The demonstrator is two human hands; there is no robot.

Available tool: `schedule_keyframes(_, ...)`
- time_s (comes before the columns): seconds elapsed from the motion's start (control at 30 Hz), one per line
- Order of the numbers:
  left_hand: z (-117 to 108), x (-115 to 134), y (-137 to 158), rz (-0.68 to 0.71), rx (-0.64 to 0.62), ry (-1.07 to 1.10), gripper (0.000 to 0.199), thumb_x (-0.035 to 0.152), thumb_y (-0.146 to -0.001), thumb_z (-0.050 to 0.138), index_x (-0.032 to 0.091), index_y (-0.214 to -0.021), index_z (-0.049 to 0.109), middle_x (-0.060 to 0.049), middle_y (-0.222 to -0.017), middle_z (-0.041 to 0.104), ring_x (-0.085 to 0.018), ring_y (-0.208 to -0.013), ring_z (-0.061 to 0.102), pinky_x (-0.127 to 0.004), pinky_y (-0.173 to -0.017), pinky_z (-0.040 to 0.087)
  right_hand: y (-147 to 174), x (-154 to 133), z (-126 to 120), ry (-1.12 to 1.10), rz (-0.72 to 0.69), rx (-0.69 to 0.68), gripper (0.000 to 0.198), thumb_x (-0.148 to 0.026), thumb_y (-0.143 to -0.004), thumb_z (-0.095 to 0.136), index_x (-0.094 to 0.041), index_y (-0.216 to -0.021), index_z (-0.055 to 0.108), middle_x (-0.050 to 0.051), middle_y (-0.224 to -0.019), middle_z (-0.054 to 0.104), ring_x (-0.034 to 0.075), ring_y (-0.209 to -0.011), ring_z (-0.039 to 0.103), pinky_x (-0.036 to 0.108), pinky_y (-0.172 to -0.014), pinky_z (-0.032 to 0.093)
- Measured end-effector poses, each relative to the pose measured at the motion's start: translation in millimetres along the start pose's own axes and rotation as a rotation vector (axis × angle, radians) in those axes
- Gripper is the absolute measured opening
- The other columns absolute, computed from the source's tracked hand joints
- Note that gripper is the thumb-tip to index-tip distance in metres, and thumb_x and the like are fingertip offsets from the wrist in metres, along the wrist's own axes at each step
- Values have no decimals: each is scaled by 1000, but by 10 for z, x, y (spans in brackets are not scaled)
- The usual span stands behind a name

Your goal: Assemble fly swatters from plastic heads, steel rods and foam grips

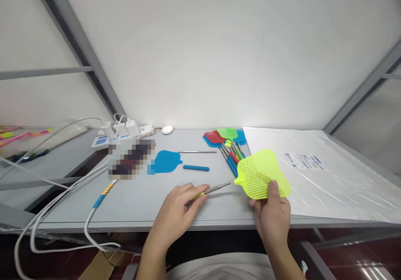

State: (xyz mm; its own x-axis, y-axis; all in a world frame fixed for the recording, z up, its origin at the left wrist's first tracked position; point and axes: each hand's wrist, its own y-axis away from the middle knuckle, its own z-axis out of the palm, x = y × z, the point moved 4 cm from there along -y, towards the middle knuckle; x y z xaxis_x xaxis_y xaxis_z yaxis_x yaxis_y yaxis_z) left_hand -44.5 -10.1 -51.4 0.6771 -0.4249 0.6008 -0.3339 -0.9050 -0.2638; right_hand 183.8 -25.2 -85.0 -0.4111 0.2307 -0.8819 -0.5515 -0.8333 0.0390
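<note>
My left hand (180, 207) is closed around a fly swatter handle whose metal rod (219, 187) points right; a little yellow shows between the fingers. In my right hand (273, 213) is a yellow perforated fly swatter head (261, 173), pinched by its wide end with the thumb on top. Its narrow neck points left, close to the rod's tip but apart from it. Beyond my left hand lie a blue swatter head (167, 161), a blue handle (196, 168) and a loose metal rod (197, 151).
Several fly swatters (224, 136) in red, green and blue are piled at the back. A white plastic-wrapped package (313, 167) covers the table's right side. At left stand a power strip (102, 141) with plugs and white cables (62, 192). A white mouse-like object (167, 130) sits by the wall.
</note>
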Motion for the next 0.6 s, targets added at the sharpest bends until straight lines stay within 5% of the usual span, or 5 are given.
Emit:
schedule_keyframes(0.17, 18, -38, -26, -10, -32, -20, 33, 38, -95, 51, 35, -125, 65, -2, -82, 66, -19, -76, 59, -29, -76, 43, -23, 12, -16, 85, 22, -60, 43, -56, -86, 60, -16, -69, 58, -2, -47, 53, 8, -37, 42, 23, -35, 29)
schedule_keyframes(0.6, 14, -11, -21, -4, -49, -9, 34, 38, -98, 47, 29, -126, 64, 0, -80, 63, -16, -74, 57, -29, -78, 40, -55, 64, -27, 165, 2, -112, 45, -56, -88, 57, -14, -72, 60, 1, -54, 57, 10, -41, 47, 23, -37, 31)
